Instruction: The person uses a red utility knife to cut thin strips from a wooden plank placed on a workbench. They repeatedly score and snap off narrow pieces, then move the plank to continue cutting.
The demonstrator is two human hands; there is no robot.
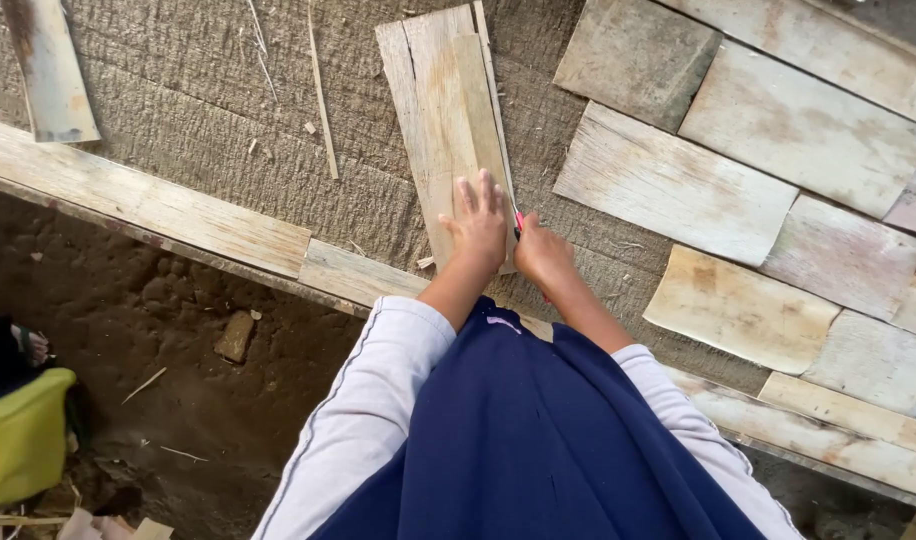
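Note:
My left hand (476,222) lies flat with fingers spread on the near end of a stack of pale wooden strips (440,110) that rests on a coarse brown mat. Right beside it, my right hand (541,255) is closed around a small tool with a pink handle (519,221), held at the right edge of the strips. Only a bit of the handle shows; its tip is hidden. My grey sleeves and dark blue garment fill the lower middle of the view.
Several flat pale wooden pieces (678,185) lie side by side on the mat at the right. A long plank (143,200) runs along the mat's near edge, with a dirt floor below it. A yellow-green container (20,435) sits at the lower left.

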